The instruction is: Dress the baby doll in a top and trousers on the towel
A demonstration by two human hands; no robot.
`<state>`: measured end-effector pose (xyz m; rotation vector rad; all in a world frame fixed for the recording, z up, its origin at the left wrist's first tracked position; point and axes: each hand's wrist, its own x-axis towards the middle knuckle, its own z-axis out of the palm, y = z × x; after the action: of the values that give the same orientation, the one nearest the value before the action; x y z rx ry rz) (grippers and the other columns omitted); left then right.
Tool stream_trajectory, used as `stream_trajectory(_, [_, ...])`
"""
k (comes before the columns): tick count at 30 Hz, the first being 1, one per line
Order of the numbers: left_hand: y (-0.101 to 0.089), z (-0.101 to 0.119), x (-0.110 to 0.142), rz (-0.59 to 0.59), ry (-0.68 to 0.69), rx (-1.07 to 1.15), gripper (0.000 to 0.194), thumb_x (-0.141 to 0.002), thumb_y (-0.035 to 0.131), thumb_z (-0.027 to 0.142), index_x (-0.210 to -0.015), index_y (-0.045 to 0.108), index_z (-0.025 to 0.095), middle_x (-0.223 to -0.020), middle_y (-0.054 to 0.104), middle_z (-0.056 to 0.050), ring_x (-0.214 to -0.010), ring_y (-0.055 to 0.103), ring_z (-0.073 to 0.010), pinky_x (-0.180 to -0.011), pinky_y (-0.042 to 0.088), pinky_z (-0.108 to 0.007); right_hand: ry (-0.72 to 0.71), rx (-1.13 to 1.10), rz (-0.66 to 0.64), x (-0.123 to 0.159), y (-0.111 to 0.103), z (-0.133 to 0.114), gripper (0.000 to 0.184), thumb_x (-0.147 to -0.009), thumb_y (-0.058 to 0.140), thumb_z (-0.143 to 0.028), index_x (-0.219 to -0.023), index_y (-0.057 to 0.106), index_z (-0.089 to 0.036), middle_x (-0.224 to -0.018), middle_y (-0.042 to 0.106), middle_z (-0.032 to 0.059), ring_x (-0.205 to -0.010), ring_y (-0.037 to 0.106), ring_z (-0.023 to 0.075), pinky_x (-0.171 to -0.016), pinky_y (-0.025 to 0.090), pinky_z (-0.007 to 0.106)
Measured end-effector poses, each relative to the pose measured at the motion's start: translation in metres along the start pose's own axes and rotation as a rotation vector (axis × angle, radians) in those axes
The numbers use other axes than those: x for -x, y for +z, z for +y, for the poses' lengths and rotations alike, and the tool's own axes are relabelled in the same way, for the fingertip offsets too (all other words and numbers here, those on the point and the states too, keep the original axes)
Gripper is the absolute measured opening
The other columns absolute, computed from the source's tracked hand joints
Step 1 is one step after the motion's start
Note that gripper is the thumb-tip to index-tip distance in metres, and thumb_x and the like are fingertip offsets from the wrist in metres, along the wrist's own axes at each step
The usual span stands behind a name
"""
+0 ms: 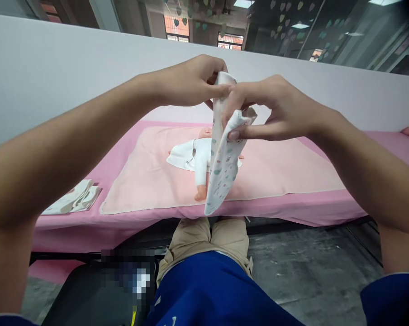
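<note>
A small white cloth piece [226,167] with a pastel print hangs in the air between my hands, partly folded. It looks like a baby garment, though its exact kind is hard to make out. My left hand [204,83] pinches its upper edge. With thumb and fingers, my right hand [268,106] grips a fold just beside it. Below and behind the cloth, a baby doll [201,156] in a white top lies on its back, one leg toward me. The cloth hides part of the doll's body and its other leg.
Under the doll is a peach mat [146,172] on a pink-covered bed [330,210]. Folded printed cloths [75,198] lie at the bed's left front. A white wall [72,68] with windows above stands behind. A black chair [85,294] is at lower left.
</note>
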<state>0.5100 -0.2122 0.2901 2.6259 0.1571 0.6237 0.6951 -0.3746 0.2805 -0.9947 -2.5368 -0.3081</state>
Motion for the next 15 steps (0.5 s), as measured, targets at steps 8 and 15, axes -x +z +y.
stream_trajectory(8, [0.005,-0.013,0.011,0.049,-0.034,0.222,0.039,-0.091,0.086,0.056,-0.104,0.069,0.023,-0.080,0.069,-0.002,-0.076,0.059,-0.0140,-0.072,0.043,-0.034,0.183,0.100,0.176,-0.006,-0.006,0.011,0.054,-0.099,0.069,-0.072,-0.084,0.066,-0.021,-0.071,0.045,-0.0055,-0.064,0.036,0.0072,-0.062,0.036,0.026])
stream_trajectory(15, [0.013,-0.005,0.004,0.061,0.018,0.465,0.024,-0.098,0.077,0.041,-0.107,0.065,0.022,-0.104,0.076,-0.006,-0.101,0.071,-0.0217,-0.094,0.056,-0.043,0.361,0.255,0.364,-0.019,0.002,0.036,0.060,-0.100,0.063,-0.078,-0.073,0.055,-0.024,-0.072,0.051,-0.0002,-0.069,0.041,0.0144,-0.069,0.037,0.035])
